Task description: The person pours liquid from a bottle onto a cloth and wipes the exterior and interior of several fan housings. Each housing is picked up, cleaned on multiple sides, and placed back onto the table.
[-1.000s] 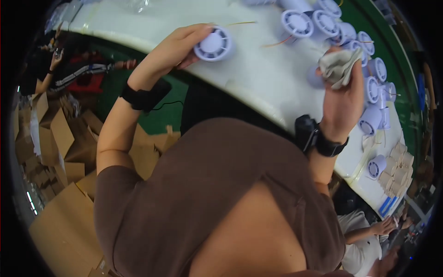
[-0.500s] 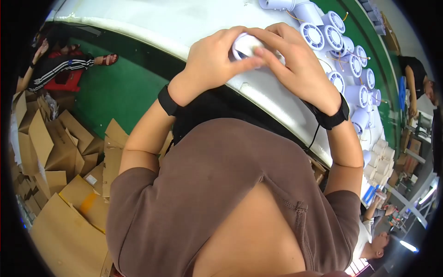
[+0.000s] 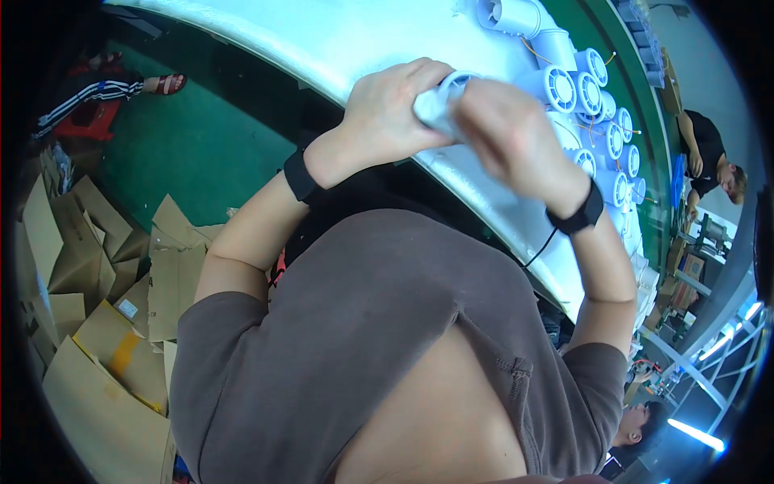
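Note:
My left hand [image 3: 391,113] is closed round a white round part [image 3: 439,106] just above the table's near edge. A pale ring-shaped rim shows at its upper side; my fingers cover much of the rest. My right hand [image 3: 508,133] is at the part's right side, smeared by motion, so its fingers and anything in them cannot be made out. To the right of my hands stand and lie several white tubular fan units [image 3: 558,89] with slotted round ends and thin wires.
The white table [image 3: 322,40] runs diagonally, its near edge in front of my body. Opened cardboard boxes [image 3: 97,387] pile up at lower left. A seated person's leg [image 3: 97,95] shows at far left. Another person [image 3: 709,157] works at far right. A black cord [image 3: 538,252] hangs near my right wrist.
My right hand has moved from lying over the part to its right side and blurred. The part appears turned in my left hand. The whole picture has shifted slightly and looks bluer.

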`<state>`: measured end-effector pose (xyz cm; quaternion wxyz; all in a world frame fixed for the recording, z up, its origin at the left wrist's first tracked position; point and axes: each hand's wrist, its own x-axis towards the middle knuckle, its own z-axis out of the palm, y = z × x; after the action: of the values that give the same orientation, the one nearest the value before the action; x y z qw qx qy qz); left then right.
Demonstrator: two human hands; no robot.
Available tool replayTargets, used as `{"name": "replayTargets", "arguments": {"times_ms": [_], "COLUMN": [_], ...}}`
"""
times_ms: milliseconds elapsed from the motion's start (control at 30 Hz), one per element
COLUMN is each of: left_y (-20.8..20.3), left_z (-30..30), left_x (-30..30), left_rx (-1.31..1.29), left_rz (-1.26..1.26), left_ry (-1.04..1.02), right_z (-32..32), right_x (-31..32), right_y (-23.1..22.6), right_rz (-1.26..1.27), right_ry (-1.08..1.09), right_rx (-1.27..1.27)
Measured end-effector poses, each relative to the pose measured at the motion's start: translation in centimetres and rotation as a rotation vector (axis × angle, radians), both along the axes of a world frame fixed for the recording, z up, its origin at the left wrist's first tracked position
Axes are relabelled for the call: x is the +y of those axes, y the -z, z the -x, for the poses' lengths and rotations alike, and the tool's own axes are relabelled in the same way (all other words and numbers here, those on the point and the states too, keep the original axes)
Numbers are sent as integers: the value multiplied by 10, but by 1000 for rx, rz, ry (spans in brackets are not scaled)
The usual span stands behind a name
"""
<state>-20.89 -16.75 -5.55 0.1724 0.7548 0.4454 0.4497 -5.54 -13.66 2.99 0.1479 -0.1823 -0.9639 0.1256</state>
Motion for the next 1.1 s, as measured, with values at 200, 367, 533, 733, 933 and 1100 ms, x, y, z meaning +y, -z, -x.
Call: {"name": "replayTargets", "arguments": {"times_ms": [200, 367, 533, 733, 933, 1100], "left_y": [-6, -2, -11, -34, -49, -48], "left_z": [2, 5, 1, 4, 6, 3], "left_x": [-3, -1, 1, 15, 28, 11], "left_rx": [26, 48, 60, 306, 514, -100], "left_rz": [57, 55, 124, -60, -131, 171], "left_ry": [-19, -11, 31, 146, 136, 187], "right_z": [-14, -2, -9, -44, -46, -10], "right_x": [4, -14, 11, -12, -44, -59], "right_y": [11, 11, 18, -8, -35, -9], "right_rz": [-29, -151, -137, 142, 571, -171], "right_ry": [212, 119, 226, 609, 754, 461], "right_rx": [46, 77, 83, -18, 823, 484]}}
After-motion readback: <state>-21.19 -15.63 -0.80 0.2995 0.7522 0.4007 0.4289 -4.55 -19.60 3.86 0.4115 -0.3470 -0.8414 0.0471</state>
